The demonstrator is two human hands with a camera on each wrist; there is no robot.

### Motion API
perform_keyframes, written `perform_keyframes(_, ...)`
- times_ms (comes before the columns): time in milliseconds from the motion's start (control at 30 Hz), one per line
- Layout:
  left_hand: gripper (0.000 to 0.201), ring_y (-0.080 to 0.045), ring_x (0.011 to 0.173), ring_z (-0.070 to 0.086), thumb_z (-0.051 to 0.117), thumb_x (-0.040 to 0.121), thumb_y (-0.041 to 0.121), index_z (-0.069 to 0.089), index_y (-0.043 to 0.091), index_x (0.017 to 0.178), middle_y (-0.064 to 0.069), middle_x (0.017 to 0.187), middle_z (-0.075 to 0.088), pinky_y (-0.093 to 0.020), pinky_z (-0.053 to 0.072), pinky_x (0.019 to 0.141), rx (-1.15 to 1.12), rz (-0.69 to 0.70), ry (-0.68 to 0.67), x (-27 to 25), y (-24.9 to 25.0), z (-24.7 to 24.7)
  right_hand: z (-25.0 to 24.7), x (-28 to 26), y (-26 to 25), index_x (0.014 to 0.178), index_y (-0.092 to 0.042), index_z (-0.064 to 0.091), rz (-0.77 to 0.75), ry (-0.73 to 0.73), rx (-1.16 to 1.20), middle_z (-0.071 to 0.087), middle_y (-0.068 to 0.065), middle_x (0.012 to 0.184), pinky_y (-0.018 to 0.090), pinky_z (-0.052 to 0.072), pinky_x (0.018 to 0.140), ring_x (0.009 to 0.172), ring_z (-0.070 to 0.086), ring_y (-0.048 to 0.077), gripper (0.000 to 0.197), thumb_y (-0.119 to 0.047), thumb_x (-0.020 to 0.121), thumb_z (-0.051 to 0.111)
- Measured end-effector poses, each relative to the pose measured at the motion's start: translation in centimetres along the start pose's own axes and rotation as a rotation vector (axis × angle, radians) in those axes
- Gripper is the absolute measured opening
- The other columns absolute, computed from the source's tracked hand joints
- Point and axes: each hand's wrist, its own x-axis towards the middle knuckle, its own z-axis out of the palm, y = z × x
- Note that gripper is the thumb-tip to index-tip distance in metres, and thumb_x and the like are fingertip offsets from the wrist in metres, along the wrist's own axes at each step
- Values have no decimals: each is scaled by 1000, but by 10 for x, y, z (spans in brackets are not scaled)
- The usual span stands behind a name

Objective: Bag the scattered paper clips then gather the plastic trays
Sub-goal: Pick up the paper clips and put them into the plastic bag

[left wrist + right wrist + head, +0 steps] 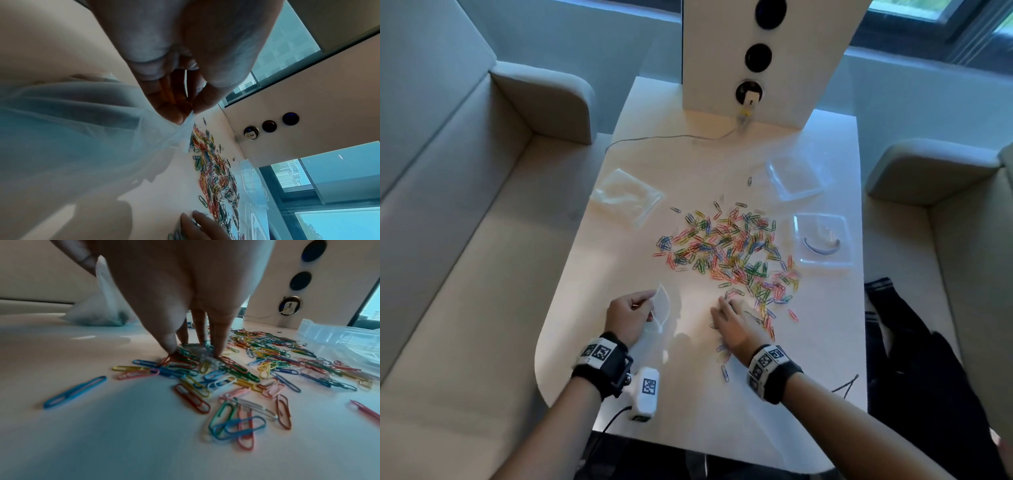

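Several coloured paper clips (pixel 732 250) lie scattered over the middle of the white table (pixel 640 404). My left hand (pixel 628 317) pinches the rim of a clear plastic bag (pixel 662 306) between thumb and fingers (pixel 176 113), holding its mouth open above the table. My right hand (pixel 734 323) reaches down at the near edge of the heap, fingertips (pixel 171 347) closing on a small bunch of clips (pixel 191 356). Two clear plastic trays stand at the right: one (pixel 796 178) farther back, one (pixel 823 240) nearer.
A second flat clear bag (pixel 625 197) lies at the back left. A white panel with round sockets (pixel 760 58) stands at the far edge, a cable (pixel 671 137) running from it. Beige sofas (pixel 465 240) flank the table. Dark cloth (pixel 914 359) lies at the right.
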Motion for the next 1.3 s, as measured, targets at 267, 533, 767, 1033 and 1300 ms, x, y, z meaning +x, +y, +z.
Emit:
perform_keyframes(267,25,-30,89,72,64,87,5,76,15,106,0,85,77,-41,58,88,26,2,1,-10,11,24,-5,16,26,109,-10,69,68,118,136,61,6,105,33,55,83,94,61,24,38,10,84,49)
perform_keyframes(533,27,-19,78,69,62,88,2,73,9,112,0,86,75,-22,56,77,85,-4,-15,-18,20,37,-16,12,71,89,-13,79,427,318,767,75,0,85,27,57,81,75,68,14,9,-11,84,73)
perform_keyframes(767,28,-12,62,64,63,87,5,71,6,114,-7,80,74,-21,55,69,152,-5,-86,-19,28,57,-55,3,52,115,19,57,434,327,2270,64,32,112,33,58,84,90,71,31,27,17,89,50)
perform_keyframes(1033,22,-11,71,67,64,88,11,76,15,106,-2,83,76,-32,59,80,188,100,-109,-17,39,75,-62,21,-11,97,11,68,418,237,2127,69,23,90,26,60,76,81,70,26,18,18,85,57)
perform_keyframes(1300,22,-11,88,71,66,89,10,76,17,107,-1,102,75,-31,57,89,177,127,-156,-10,38,74,-56,31,-7,91,-14,76,364,93,1160,74,4,84,36,60,73,76,70,17,22,-5,74,64)
